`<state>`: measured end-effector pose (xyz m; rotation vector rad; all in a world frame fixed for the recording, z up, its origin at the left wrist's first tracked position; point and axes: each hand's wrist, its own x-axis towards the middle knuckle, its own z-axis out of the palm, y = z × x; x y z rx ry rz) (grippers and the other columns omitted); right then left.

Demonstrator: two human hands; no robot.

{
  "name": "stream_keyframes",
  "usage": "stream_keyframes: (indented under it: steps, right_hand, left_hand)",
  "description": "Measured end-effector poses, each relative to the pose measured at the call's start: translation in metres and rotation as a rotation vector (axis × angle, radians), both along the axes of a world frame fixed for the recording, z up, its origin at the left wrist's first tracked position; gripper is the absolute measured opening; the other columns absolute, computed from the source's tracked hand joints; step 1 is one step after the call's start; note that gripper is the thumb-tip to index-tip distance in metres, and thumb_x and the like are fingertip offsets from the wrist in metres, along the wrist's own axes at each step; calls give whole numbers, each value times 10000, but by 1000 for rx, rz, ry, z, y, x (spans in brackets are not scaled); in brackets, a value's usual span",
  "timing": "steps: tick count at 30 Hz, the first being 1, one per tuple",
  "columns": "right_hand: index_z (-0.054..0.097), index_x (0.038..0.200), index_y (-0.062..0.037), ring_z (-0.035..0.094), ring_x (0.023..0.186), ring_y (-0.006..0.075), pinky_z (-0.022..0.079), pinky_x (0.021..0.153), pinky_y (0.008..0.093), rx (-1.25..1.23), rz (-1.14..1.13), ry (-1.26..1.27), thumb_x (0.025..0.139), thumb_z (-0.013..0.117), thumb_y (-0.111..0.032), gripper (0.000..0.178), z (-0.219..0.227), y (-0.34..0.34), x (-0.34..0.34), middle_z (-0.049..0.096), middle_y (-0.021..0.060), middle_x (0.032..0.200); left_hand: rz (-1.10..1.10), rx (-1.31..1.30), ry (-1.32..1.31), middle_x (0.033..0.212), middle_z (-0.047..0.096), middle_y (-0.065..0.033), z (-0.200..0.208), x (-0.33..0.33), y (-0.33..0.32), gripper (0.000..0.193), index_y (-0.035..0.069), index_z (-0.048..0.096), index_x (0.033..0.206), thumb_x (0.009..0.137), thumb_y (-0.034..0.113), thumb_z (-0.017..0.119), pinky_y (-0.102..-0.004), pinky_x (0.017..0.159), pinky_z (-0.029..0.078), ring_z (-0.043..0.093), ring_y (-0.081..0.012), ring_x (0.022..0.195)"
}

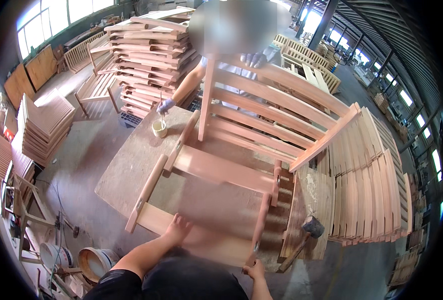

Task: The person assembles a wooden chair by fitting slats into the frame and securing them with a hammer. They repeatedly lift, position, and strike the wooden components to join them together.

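Note:
A wide wooden board (211, 240) lies nearest me, joined to rounded wooden legs at its ends. My left hand (178, 231) rests on this board with its fingers spread. At the board's right end, my right hand (254, 270) is closed around the lower end of the right wooden leg (260, 225). A second board (221, 167) with legs lies farther in on the worktable. Beyond it, a slatted wooden frame (271, 107) stands tilted. A co-worker's gloved hand (253, 60) holds its top rail; the other gloved hand (165, 106) holds a brush over a cup (159, 128).
The worktable (126, 160) has a black-headed mallet (312, 227) on a plank block (306, 200) at its right. Stacked slatted panels (369, 190) stand beyond. A tall wood stack (149, 65) rises behind, a bench (97, 90) beside it. Buckets (95, 262) sit at lower left.

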<state>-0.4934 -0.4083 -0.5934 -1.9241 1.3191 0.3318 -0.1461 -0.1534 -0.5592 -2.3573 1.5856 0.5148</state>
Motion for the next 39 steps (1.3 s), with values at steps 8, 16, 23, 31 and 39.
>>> stream_keyframes:
  steps: [8, 16, 23, 31, 39]
  right_hand:
    - [683, 1133, 26, 719, 1000, 321, 557, 870, 411, -5, -130, 56, 624, 912, -344, 670, 1, -11, 18, 736, 196, 1071]
    - [678, 1165, 35, 725, 973, 256, 563, 831, 377, -138, -83, 13, 684, 887, -319, 633, -43, -18, -10, 741, 173, 1084]
    - [663, 1197, 44, 697, 1009, 231, 542, 870, 391, -247, -177, -162, 769, 855, -344, 609, -60, -54, -3, 727, 162, 1127]
    - [739, 999, -7, 674, 1053, 389, 531, 878, 449, -103, -160, -248, 955, 506, -614, 652, -45, -106, 48, 707, 242, 1045]
    - [681, 1222, 57, 693, 1061, 259, 499, 979, 365, 436, -518, -690, 1020, 457, -604, 727, -59, -99, 12, 727, 163, 1165]
  left_hand:
    - [131, -301, -10, 1540, 365, -234, -62, -10, 16, 1093, 30, 290, 1546, 663, 315, 866, -514, 1212, 241, 299, -400, 1471]
    - [237, -247, 71, 1600, 249, -290, -41, -22, 29, 1008, -49, 282, 1518, 744, 326, 807, -483, 1209, 282, 219, -419, 1510]
    - [450, -131, 51, 1554, 297, -292, -36, -39, 21, 988, -108, 366, 1445, 721, 363, 844, -451, 1175, 352, 270, -434, 1473]
    - [420, 114, -7, 1525, 347, -321, -21, -45, 9, 1038, -137, 331, 1453, 732, 422, 827, -409, 1140, 414, 359, -421, 1437]
    - [509, 263, 154, 1588, 195, -357, 15, -47, -26, 1219, -175, 235, 1480, 673, 499, 852, -406, 1177, 371, 252, -445, 1489]
